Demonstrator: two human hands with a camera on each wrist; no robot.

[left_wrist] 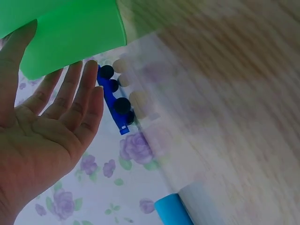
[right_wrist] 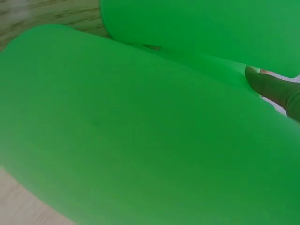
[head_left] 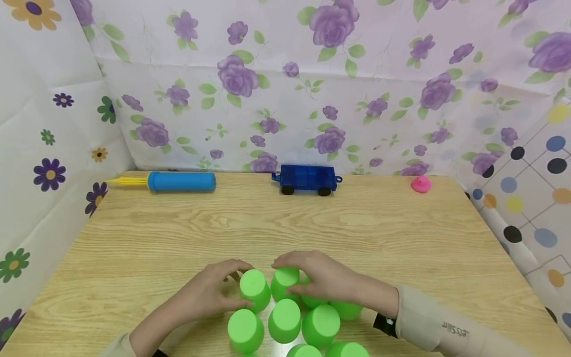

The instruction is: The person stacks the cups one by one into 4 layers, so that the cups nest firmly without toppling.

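Note:
Several green cups stand upside down in a cluster at the table's near side in the head view. My left hand (head_left: 206, 292) holds the upper left cup (head_left: 253, 287), thumb on its near side and fingers around its far side. In the left wrist view, the thumb overlaps a green cup (left_wrist: 79, 42), and the fingertips are at its lower edge. My right hand (head_left: 323, 277) holds the neighbouring cup (head_left: 283, 287) between thumb and fingers. Its palm covers part of another cup behind. A large green cup (right_wrist: 140, 126) fills most of the right wrist view, beside one thumb or fingertip.
Along the back edge of the wooden table (head_left: 250, 218) lie a blue pump (head_left: 181, 181) with a yellow nozzle, a blue toy wagon (head_left: 308, 178) and a pink toy duck (head_left: 421, 184). More green cups (head_left: 321, 325) stand near the front edge. Flowered cloth (head_left: 285, 99) hangs behind.

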